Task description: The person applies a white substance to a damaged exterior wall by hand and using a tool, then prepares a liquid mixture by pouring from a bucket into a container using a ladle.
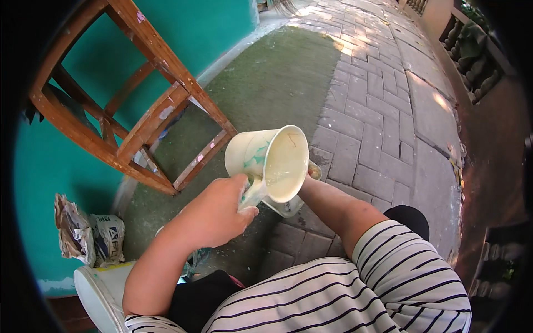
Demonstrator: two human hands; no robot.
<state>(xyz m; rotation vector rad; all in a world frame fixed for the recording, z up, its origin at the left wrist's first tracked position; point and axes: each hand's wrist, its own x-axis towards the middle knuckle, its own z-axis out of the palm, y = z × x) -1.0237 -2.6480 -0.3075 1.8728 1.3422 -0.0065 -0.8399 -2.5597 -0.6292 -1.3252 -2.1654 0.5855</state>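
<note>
My left hand (225,208) is closed around the handle of a cream plastic mug (244,152), which has green paint smears on its side. The mug is tipped so that its mouth faces right, and its inner wall is coated pale. Behind and below it shows part of a pale, translucent container (287,207). My right hand (306,186) reaches in behind the mug, near that container. The mug hides its fingers, so whether it grips the container does not show.
A worn wooden chair frame (166,66) leans against the green wall (194,25). Torn paper sacks (108,238) and a white bucket (91,291) are at lower left. Greenish floor (272,66) meets grey paving (366,116); a baluster railing (472,61) runs along the right.
</note>
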